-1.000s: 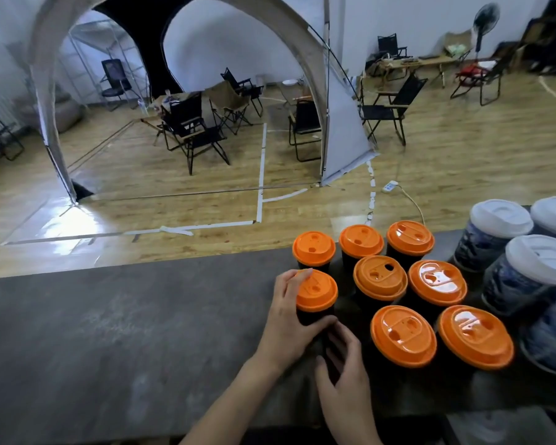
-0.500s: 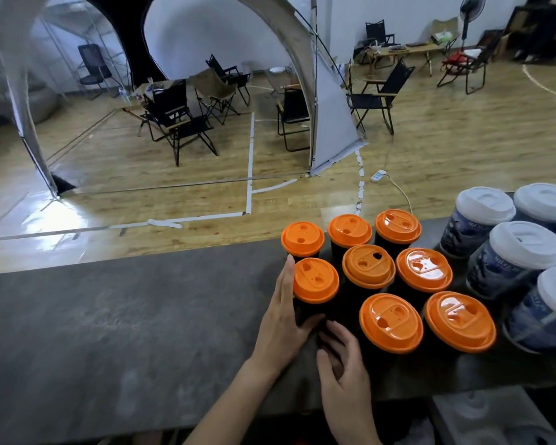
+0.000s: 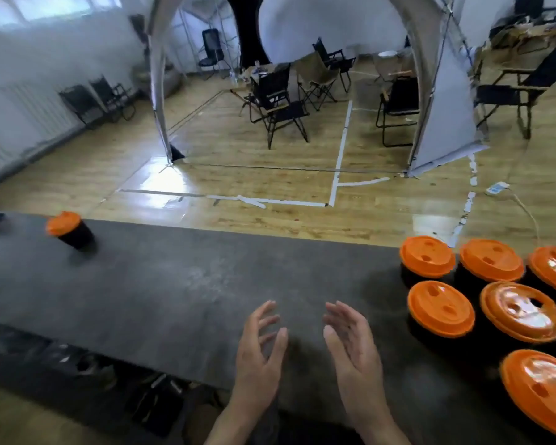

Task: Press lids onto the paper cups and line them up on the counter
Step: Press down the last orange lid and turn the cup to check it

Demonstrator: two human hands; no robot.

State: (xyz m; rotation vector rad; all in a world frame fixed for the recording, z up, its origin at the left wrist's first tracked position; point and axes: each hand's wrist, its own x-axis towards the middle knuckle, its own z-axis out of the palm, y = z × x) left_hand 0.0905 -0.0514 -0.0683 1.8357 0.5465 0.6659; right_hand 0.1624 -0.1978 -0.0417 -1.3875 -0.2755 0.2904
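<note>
orange-lidded cups (image 3: 440, 308) cluster at the right of the dark counter (image 3: 174, 284), just beside the right hand (image 3: 355, 345), not touching it. left hand (image 3: 259, 345) and right hover apart, fingers spread, palms facing, holding nothing. far left, 1 more lidded cup (image 3: 69, 231) stands alone.

Both hands hover over the dark counter (image 3: 161, 284), palms facing each other, fingers loosely spread and holding nothing: the left hand (image 3: 259, 351) and the right hand (image 3: 353, 345) are a little apart. A cluster of black cups with orange lids (image 3: 440, 308) stands at the right. One lone lidded cup (image 3: 69, 229) sits far left on the counter. Folding chairs (image 3: 280, 104) stand on the wooden floor (image 3: 238, 175) beyond.
</note>
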